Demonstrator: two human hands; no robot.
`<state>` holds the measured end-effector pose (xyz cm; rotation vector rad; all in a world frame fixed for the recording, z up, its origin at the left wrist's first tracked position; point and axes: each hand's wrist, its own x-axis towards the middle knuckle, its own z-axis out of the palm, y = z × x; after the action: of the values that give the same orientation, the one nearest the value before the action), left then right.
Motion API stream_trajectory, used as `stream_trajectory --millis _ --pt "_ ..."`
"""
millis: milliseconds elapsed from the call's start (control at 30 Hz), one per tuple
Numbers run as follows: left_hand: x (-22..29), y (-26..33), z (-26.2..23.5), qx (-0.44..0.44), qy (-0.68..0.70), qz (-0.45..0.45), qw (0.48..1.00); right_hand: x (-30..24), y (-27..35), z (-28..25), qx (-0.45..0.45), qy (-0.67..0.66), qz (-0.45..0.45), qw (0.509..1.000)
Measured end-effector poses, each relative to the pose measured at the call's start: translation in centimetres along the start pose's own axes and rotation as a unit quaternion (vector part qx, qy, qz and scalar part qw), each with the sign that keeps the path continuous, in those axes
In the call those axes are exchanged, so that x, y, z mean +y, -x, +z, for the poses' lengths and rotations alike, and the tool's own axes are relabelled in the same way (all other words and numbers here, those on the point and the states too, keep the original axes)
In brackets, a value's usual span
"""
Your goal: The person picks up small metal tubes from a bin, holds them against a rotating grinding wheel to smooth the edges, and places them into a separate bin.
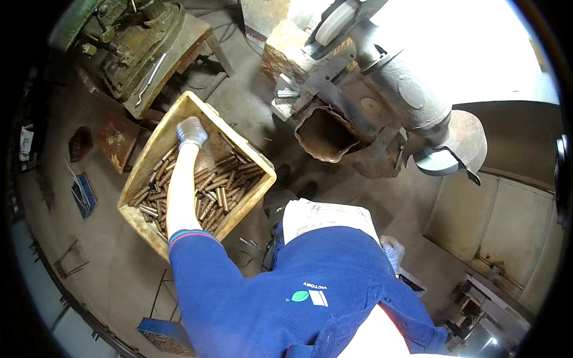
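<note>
My left hand, in a grey glove, reaches into a large yellowish bin at its far end. Below it, many short brown metal rods lie in a loose heap, a few of them shinier. The hand's fingers point away and blur together, so whether they grip a rod cannot be made out. My right hand, also gloved in grey, hangs low beside my right hip. My body partly covers it, and its fingers do not show clearly.
Ahead stands a grinding machine with a pale upper wheel, a second wheel and a ragged-edged metal chute. A green machine on a bench is at far left. Blue trays and a metal cabinet stand around.
</note>
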<state>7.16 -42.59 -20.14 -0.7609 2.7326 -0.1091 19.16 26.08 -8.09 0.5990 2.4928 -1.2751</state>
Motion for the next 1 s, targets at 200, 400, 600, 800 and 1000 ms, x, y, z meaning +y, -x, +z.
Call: stream_trajectory --millis 200,400,600,800,1000 --pt "-1.2 8.7 -0.9 0.24 0.467 -0.104 0.845 -0.8 -0.9 0.7 -0.008 -0.005 -0.04 0.999" --pt "3.7 16.6 -0.3 -0.016 0.409 0.068 0.91 -3.8 -2.8 1.5 -0.015 0.034 -0.067 0.997" --pt "7.0 17.2 -14.0 0.029 0.808 0.031 0.588 -8.2 -4.2 0.6 -0.004 0.071 -0.277 0.958" --pt "24.0 19.9 -20.8 -0.142 0.828 0.169 0.515 -21.6 -2.0 0.5 -0.088 -0.005 -0.503 0.86" --pt "33.0 22.5 -21.1 -0.257 0.78 0.223 0.525 -18.8 -1.9 -0.6 0.029 -0.02 -0.448 0.894"
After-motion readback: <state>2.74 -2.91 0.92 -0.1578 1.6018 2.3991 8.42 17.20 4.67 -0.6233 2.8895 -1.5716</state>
